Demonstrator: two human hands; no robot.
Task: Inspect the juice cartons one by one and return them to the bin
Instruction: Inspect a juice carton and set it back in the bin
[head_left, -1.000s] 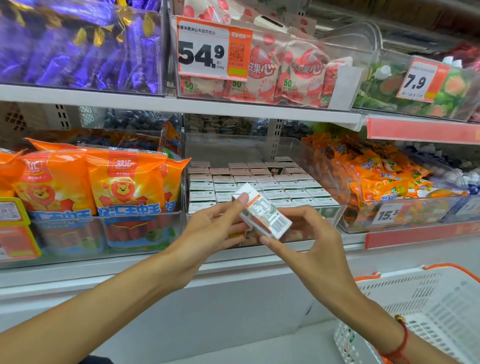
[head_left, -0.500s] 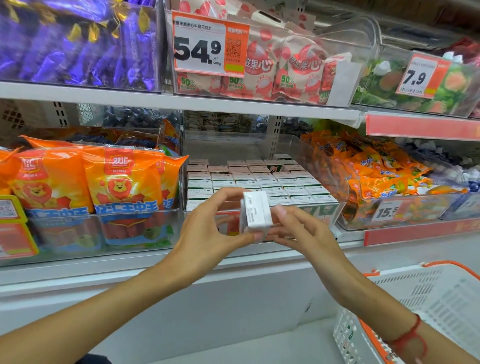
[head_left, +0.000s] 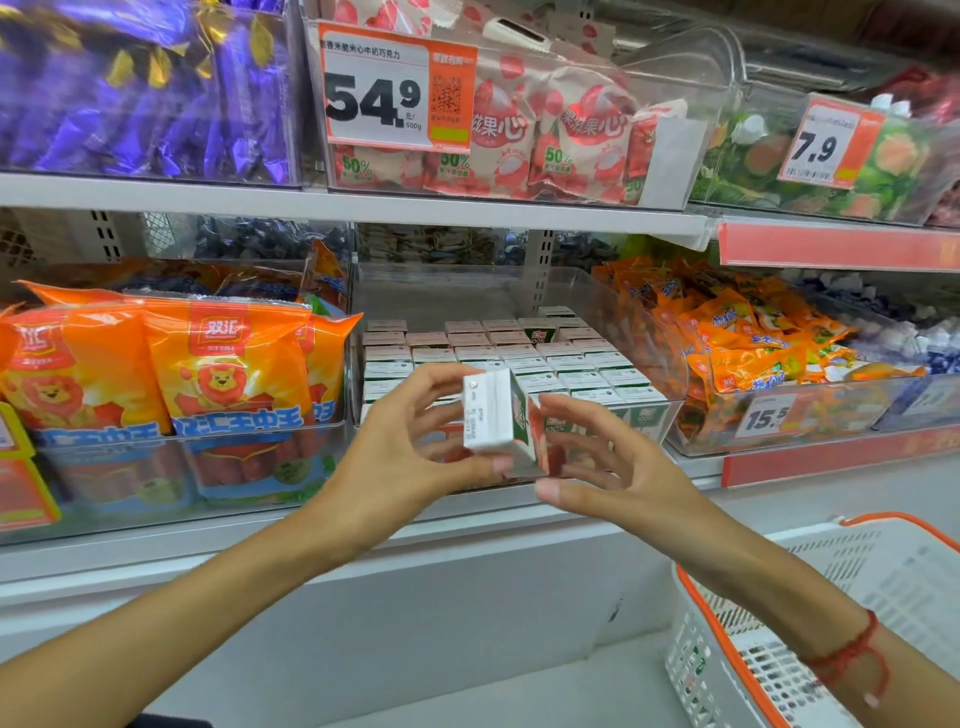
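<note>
A small white and green juice carton (head_left: 497, 420) is held up in front of the middle shelf, its white top facing me. My left hand (head_left: 410, 441) grips it with thumb below and fingers curled over its top. My right hand (head_left: 597, 457) is beside the carton's right face, its fingers spread and loosely curled; whether they touch the carton is unclear. Behind the hands stands a clear plastic bin (head_left: 654, 332) with several rows of the same cartons (head_left: 550, 358) packed upright.
Orange sausage packs (head_left: 171, 374) fill the bin to the left, orange snack bags (head_left: 748, 338) the bin to the right. An upper shelf (head_left: 363, 205) carries candy bins with price tags. A white basket with an orange rim (head_left: 779, 623) sits at lower right.
The carton has been turned from lying tilted with its barcode side up to showing its white top and green side. My right hand's fingers have loosened from it.
</note>
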